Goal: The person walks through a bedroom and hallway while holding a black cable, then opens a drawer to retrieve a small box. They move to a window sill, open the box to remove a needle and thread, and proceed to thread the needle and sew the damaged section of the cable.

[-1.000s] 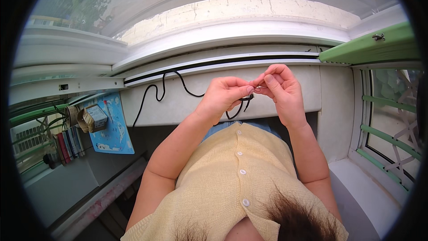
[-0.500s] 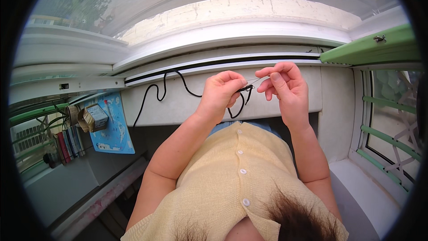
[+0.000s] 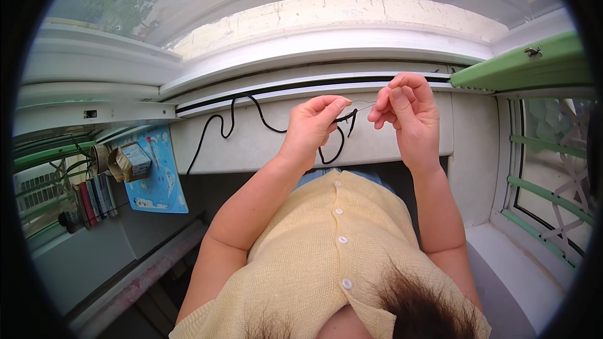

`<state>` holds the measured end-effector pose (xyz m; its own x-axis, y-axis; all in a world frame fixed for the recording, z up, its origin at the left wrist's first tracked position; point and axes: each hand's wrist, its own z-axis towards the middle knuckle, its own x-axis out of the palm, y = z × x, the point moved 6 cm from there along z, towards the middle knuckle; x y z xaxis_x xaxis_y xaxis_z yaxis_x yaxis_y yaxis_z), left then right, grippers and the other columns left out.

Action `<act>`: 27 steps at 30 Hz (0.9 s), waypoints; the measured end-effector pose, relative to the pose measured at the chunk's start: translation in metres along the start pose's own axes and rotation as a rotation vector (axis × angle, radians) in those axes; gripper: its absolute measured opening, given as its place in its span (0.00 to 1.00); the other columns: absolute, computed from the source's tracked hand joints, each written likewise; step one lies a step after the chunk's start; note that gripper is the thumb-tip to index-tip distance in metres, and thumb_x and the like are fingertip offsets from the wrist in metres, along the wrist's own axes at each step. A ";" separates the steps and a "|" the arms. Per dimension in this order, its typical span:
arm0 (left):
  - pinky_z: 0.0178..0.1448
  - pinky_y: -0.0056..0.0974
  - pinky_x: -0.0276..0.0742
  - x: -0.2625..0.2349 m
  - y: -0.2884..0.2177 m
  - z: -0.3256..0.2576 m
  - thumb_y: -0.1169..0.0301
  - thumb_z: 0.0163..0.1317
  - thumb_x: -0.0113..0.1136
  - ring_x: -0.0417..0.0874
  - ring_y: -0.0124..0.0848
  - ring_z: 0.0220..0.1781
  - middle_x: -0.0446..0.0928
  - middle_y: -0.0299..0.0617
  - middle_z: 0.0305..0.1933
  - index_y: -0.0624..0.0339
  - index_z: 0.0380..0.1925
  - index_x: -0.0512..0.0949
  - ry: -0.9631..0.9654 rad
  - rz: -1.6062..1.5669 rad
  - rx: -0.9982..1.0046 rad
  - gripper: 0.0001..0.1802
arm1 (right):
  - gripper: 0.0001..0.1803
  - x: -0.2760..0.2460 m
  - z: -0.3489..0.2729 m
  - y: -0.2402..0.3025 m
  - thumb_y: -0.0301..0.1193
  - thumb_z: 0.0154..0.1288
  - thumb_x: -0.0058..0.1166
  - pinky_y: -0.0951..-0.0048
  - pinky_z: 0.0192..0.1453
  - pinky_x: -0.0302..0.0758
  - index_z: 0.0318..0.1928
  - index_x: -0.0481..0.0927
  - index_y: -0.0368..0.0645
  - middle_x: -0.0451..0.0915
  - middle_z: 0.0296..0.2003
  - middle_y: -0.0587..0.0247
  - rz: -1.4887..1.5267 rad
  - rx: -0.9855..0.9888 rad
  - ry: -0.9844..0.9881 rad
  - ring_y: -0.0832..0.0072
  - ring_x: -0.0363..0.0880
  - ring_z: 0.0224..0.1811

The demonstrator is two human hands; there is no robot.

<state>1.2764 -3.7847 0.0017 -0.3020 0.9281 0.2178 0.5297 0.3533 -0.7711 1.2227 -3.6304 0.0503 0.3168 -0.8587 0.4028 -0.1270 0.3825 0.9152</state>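
Observation:
My left hand [image 3: 312, 124] is closed in a pinch on a black cord [image 3: 343, 143], thumb against the forefinger. A bent piece of the cord sticks out past the fingertips and a loop hangs below them. From the left fingertips a thin pale strand [image 3: 362, 102], thread or fine wire, runs across to my right hand [image 3: 408, 110]. The right thumb and forefinger are pressed together at its far end, while the other fingers curl loosely. Exactly how the strand meets the cord is too small to tell. The cord's long tail winds leftward over the pale sill.
The pale sill [image 3: 251, 154] lies beneath my hands, with a white window track [image 3: 377, 83] behind it. On the left are a blue illustrated board [image 3: 163, 182], a small box [image 3: 134, 162] and several upright books [image 3: 94, 199]. A green window frame [image 3: 527, 66] juts in at right.
My right hand has moved slightly up and away to the right, widening the gap between the hands. The thin strand is now stretched longer. My left hand stays almost in place.

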 end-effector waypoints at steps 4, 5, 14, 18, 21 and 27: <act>0.20 0.24 0.47 -0.001 0.012 0.003 0.69 0.65 0.57 0.53 0.14 0.18 0.64 0.28 0.22 0.62 0.43 0.78 0.233 -0.172 -0.136 0.10 | 0.08 -0.006 0.004 0.008 0.33 0.75 0.45 0.79 0.29 0.74 0.46 0.73 0.43 0.72 0.24 0.68 0.024 0.045 -0.056 0.80 0.77 0.26; 0.20 0.24 0.47 -0.001 0.013 0.003 0.69 0.66 0.57 0.53 0.14 0.18 0.64 0.28 0.23 0.62 0.43 0.77 0.253 -0.166 -0.111 0.10 | 0.08 -0.008 0.004 0.009 0.33 0.75 0.45 0.79 0.28 0.73 0.46 0.73 0.43 0.72 0.24 0.69 0.033 0.046 -0.059 0.80 0.76 0.26; 0.21 0.24 0.49 -0.001 0.020 0.004 0.70 0.66 0.58 0.56 0.15 0.19 0.67 0.29 0.24 0.61 0.37 0.74 0.228 -0.067 -0.030 0.06 | 0.09 -0.018 0.001 0.025 0.33 0.74 0.46 0.79 0.27 0.70 0.47 0.74 0.43 0.70 0.23 0.70 0.086 -0.022 -0.135 0.79 0.73 0.23; 0.21 0.25 0.49 0.002 0.025 0.007 0.70 0.67 0.58 0.57 0.16 0.19 0.68 0.31 0.25 0.61 0.36 0.73 0.202 -0.024 -0.004 0.06 | 0.09 -0.008 -0.004 0.030 0.33 0.74 0.47 0.79 0.27 0.70 0.47 0.74 0.42 0.70 0.22 0.70 0.103 -0.020 -0.096 0.79 0.73 0.23; 0.20 0.27 0.52 0.004 0.024 0.007 0.70 0.67 0.57 0.58 0.17 0.18 0.71 0.33 0.26 0.61 0.35 0.73 0.185 0.009 0.013 0.07 | 0.09 -0.001 -0.005 0.037 0.33 0.74 0.47 0.78 0.26 0.69 0.47 0.73 0.42 0.70 0.22 0.69 0.127 -0.046 -0.065 0.78 0.73 0.23; 0.31 0.26 0.74 0.001 0.027 0.014 0.70 0.68 0.55 0.78 0.24 0.28 0.79 0.43 0.35 0.65 0.38 0.74 0.169 0.110 0.131 0.08 | 0.09 0.009 -0.009 0.048 0.33 0.75 0.46 0.79 0.26 0.69 0.48 0.73 0.41 0.70 0.22 0.69 0.165 -0.070 -0.022 0.78 0.73 0.22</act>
<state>1.2796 -3.7756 -0.0275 -0.1054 0.9705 0.2170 0.4413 0.2412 -0.8643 1.2283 -3.6166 0.0974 0.2762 -0.7890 0.5488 -0.1101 0.5413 0.8336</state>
